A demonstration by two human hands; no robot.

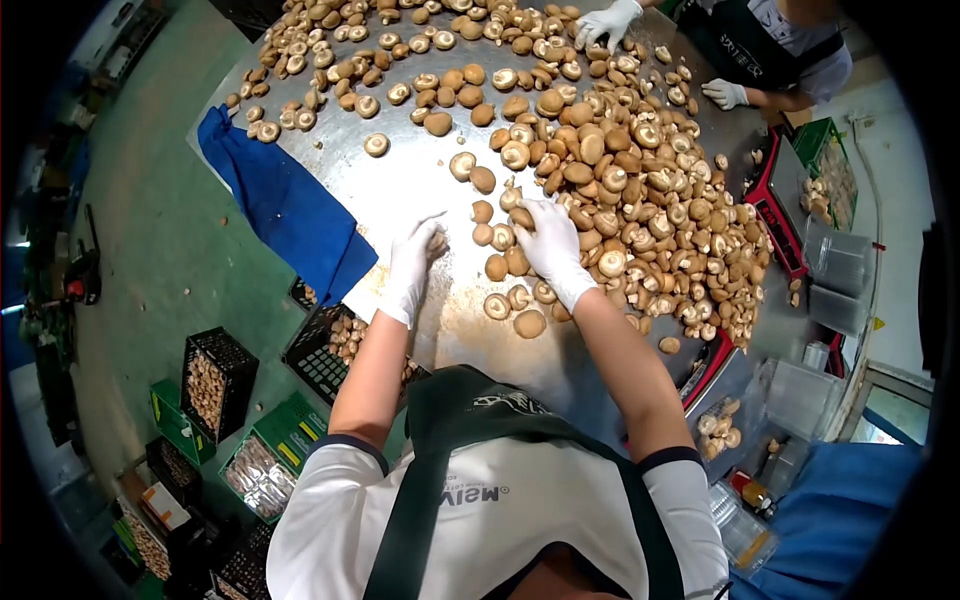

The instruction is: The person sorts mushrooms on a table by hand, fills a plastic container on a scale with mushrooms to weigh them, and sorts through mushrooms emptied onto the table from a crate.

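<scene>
My left hand point(408, 268), in a white glove, is over the steel table with its fingers curled round a mushroom point(437, 243), mostly hidden by the fingers. At the left edge of the big mushroom pile point(640, 190), my right hand point(553, 246), also gloved, closes its thumb and fingers on a brown-capped mushroom point(521, 217). Several loose mushrooms lie between my two hands, some cap up, others showing pale gills and stems. One of these, a round brown mushroom point(496, 267), sits just left of my right wrist.
A blue cloth point(285, 200) drapes over the table's left edge. Black crates point(220, 375) and a green crate point(270, 455) stand on the floor. Red-framed scales point(777, 215) and clear plastic trays point(838, 262) are at right. Across the table, another person's gloved hand point(607, 22) touches mushrooms.
</scene>
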